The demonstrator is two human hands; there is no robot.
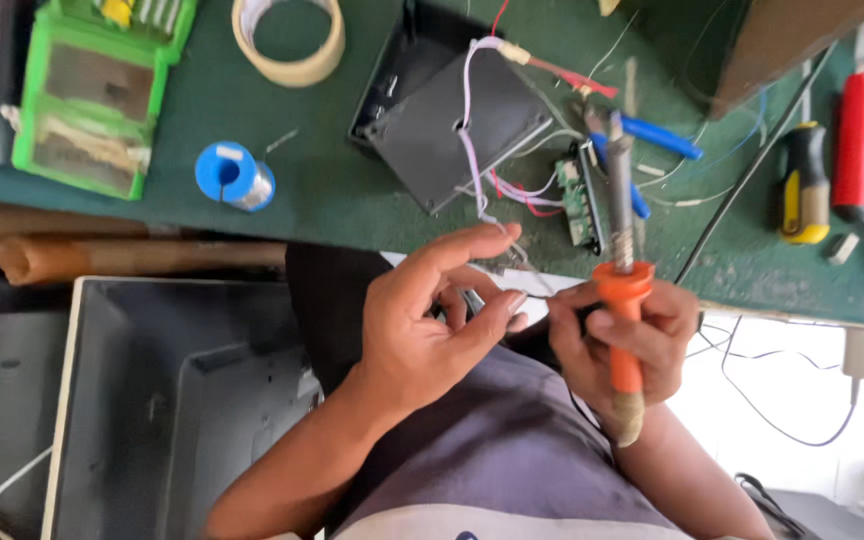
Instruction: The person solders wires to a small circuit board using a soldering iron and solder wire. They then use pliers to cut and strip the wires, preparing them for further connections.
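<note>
Two bare hands are working just off the near edge of a green-topped table [332, 190]. Right hand [617, 345] is gripping the orange-handled soldering iron [622, 290] in a closed fist, its grey metal shaft pointing away over the table. Left hand [427, 320] is pinching something thin and silvery between thumb and fingers, other fingers spread narrow; what it is cannot be told. Both hands are lying close together, nearly touching, above a grey-shirted lap.

Items lying beyond the hands on the table: a black plastic casing [447, 115] with white and red wires trailing out, and a small green circuit board [580, 195] just beside the iron's shaft. Blue-handled pliers [652, 140] are lying near the iron's tip. A blue solder spool [234, 176] and a ring of beige tape [288, 38] are sitting well apart to the left; a green plastic box [92, 95] is occupying the left edge. Screwdrivers with yellow-black [804, 185] and red [860, 145] handles are lining the right edge. Bare green surface is showing between spool and casing.
</note>
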